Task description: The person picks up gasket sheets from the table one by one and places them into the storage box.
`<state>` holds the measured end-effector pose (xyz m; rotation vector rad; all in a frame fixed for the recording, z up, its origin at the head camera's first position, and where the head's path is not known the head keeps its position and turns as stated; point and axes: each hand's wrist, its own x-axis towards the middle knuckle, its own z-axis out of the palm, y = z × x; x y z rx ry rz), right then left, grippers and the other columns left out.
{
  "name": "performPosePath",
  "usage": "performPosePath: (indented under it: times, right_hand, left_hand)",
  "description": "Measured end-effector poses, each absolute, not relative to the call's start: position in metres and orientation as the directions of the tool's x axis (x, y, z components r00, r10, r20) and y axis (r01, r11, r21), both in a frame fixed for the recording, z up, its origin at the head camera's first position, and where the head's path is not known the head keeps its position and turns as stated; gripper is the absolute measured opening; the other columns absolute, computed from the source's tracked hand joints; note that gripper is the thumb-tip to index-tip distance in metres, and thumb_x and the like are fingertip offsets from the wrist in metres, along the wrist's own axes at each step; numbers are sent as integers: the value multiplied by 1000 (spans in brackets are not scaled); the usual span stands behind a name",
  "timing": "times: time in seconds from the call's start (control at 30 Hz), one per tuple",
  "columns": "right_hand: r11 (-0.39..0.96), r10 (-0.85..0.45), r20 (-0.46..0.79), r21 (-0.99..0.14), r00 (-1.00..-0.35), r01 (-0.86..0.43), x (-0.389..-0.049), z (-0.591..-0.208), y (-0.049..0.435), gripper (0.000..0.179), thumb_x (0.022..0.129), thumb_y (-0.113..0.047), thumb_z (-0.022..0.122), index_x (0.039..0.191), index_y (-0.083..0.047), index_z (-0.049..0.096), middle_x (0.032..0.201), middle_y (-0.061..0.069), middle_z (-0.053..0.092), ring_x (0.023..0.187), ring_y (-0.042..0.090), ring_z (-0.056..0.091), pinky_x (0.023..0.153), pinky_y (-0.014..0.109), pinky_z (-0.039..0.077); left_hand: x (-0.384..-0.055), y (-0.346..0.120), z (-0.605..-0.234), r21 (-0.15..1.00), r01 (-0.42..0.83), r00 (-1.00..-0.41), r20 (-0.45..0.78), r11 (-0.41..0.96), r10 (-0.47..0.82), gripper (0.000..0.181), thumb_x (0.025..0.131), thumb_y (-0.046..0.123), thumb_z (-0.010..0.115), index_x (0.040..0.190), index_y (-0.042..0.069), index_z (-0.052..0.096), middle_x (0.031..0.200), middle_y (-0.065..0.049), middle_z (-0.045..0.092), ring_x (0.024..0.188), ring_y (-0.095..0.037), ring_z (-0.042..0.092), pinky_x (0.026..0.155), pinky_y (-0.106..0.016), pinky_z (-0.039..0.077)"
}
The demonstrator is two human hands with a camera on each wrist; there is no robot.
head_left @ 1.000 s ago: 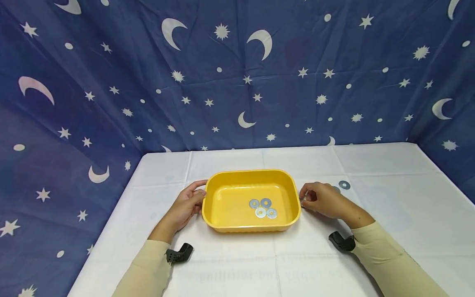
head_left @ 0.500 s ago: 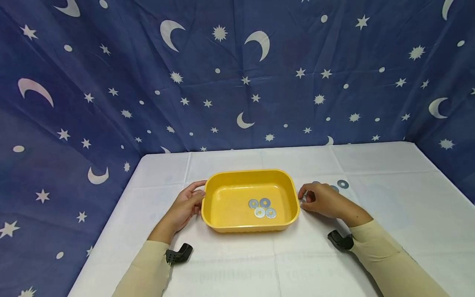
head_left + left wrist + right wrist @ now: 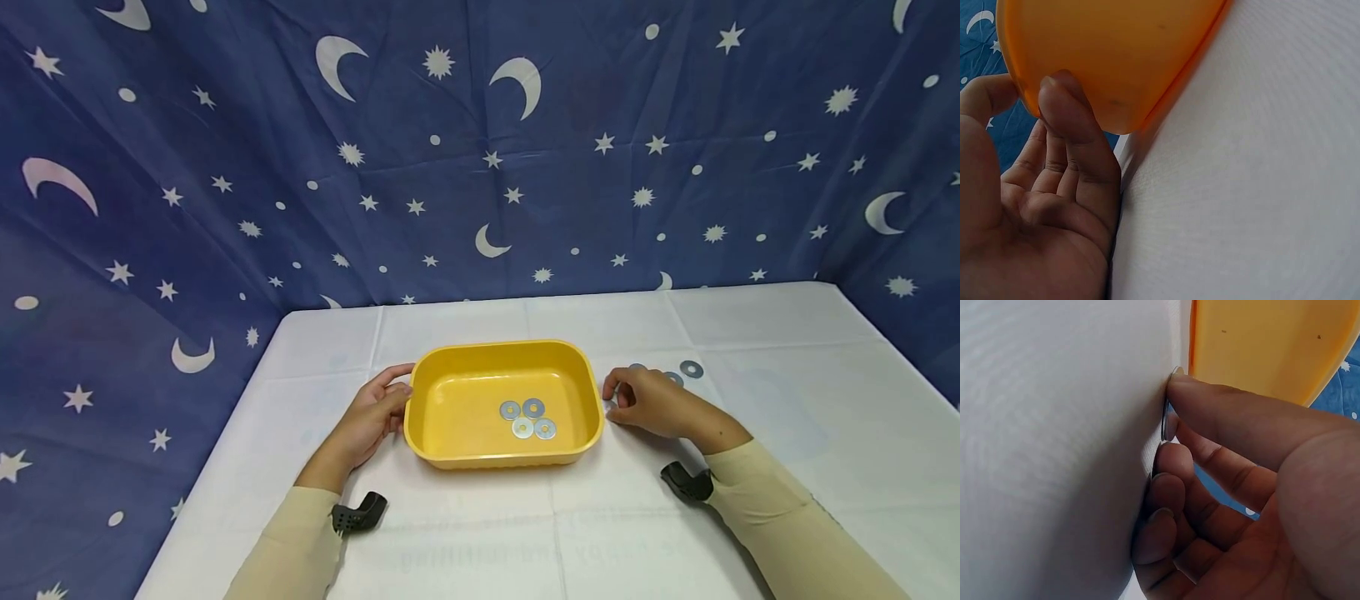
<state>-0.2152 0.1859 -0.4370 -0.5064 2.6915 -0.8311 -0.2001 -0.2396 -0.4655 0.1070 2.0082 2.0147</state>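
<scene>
My left hand [image 3: 363, 427] holds the left end of a yellow plastic tray [image 3: 450, 417], thumb against its outer wall. The left wrist view shows that thumb [image 3: 1069, 112] on the tray's orange-looking side. Inside the tray several flat metal washers [image 3: 522, 427] lie close together, right of its middle. Just beyond the tray's right wall, my right hand [image 3: 660, 404] pinches another washer [image 3: 1165, 419] low at the white cloth, thumb and index finger at its edges. Its remaining fingers are curled against the cloth.
A loose washer [image 3: 692, 369] lies on the white-covered table [image 3: 480, 533] behind my right hand. Another washer [image 3: 674, 378] beside it is partly hidden by that hand. A blue curtain [image 3: 420, 167] with moons and stars rises behind the table and along its sides.
Both hands and the tray stay nearly in place, with a slight shift of the head view. Part of one more washer now shows just above my right hand.
</scene>
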Motion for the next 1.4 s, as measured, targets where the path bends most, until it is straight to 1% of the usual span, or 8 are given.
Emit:
performPosePath:
  times: [0.3, 0.5, 0.83, 1.17, 1.4]
  right_hand:
    - [766, -418, -123, -580, -900, -276, -215, -437, 185, 22, 83, -8, 77, 96, -9, 60, 77, 2, 52, 72, 15, 48, 62, 25, 41]
    - [764, -430, -113, -575, -896, -294, -216, -438, 185, 26, 81, -5, 79, 95, -11, 58, 79, 1, 54, 75, 16, 50, 65, 25, 44]
    - [764, -432, -122, -577, -894, -291, -215, -437, 184, 26, 83, -5, 78, 97, -12, 57, 76, 0, 54, 71, 14, 50, 62, 24, 43]
    - [768, -429, -122, -570, -895, -291, -215, -437, 183, 26, 83, -6, 78, 97, -13, 57, 75, 1, 53, 69, 15, 49, 61, 25, 43]
    - [773, -422, -130, -569, -897, -281, -214, -438, 184, 26, 82, -6, 78, 97, -13, 57, 76, 1, 53, 70, 15, 50, 62, 25, 43]
  left_hand:
    - [-199, -239, -465, 987, -157, -954, -157, 21, 255, 52, 101, 20, 55, 149, 12, 38, 98, 0, 65, 65, -11, 57, 58, -19, 50]
    - [-200, -239, -465, 987, -156, -953, -157, 23, 258, 52, 102, 20, 55, 150, 11, 38, 98, 0, 65, 65, -10, 56, 58, -19, 50]
    - [-199, -238, -464, 986, -164, -953, -161, 9, 257, 52, 101, 19, 55, 150, 11, 37, 99, 0, 65, 65, -10, 58, 58, -19, 51]
    - [-198, -240, -464, 988, -153, -954, -149, 8, 261, 52, 102, 20, 54, 150, 11, 37, 94, 1, 64, 63, -9, 56, 57, -19, 50]
    - [-199, -240, -464, 989, -144, -951, -144, 19, 273, 52, 102, 21, 54, 150, 11, 37, 95, 0, 65, 64, -10, 57, 58, -20, 51]
